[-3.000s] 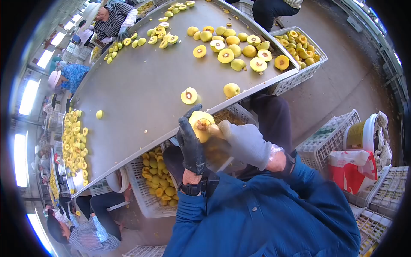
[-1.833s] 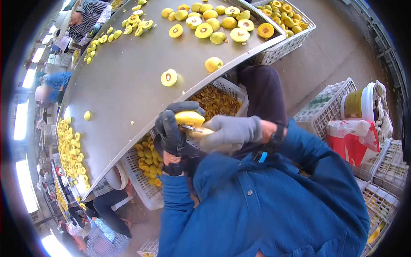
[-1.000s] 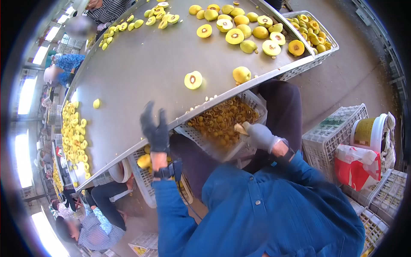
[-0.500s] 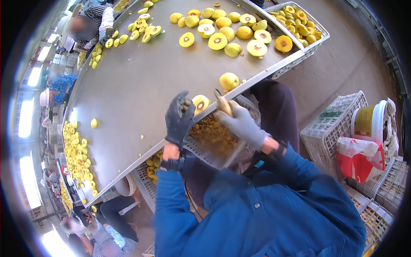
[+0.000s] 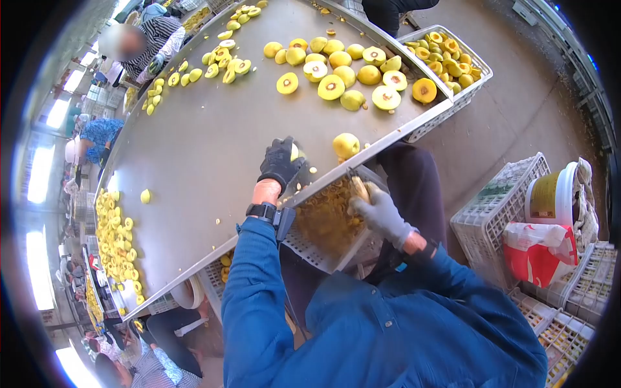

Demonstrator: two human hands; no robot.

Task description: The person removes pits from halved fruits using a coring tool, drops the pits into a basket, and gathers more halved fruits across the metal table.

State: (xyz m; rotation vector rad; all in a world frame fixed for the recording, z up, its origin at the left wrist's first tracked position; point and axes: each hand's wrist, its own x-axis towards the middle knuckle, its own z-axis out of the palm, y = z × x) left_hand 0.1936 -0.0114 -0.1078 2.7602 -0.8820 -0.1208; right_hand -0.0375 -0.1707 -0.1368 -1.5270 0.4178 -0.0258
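My left hand (image 5: 281, 164), in a black glove, is on the metal table near its edge, fingers curled round a yellow peach half (image 5: 295, 152); the glove hides most of the fruit. In a grey glove, my right hand (image 5: 385, 215) grips a small tool with a pale handle (image 5: 359, 187) and a dark metal tip, just off the table edge. Beneath it, a white crate (image 5: 315, 249) holds brownish-yellow scraps, partly blurred. A yellow peach (image 5: 346, 145) sits by the edge, to the right of my left hand.
Peach halves (image 5: 331, 87) are grouped on the table's far right, beside a crate of halves (image 5: 482, 74). More cut fruit (image 5: 116, 226) lines the left side. Co-workers (image 5: 152, 48) sit across the table. A crate (image 5: 495, 223), bucket (image 5: 550, 197) and red-white bag (image 5: 540, 255) stand right.
My left hand has moved forward onto the table and closed round the peach half lying there. My right hand with the tool has shifted slightly right and down.
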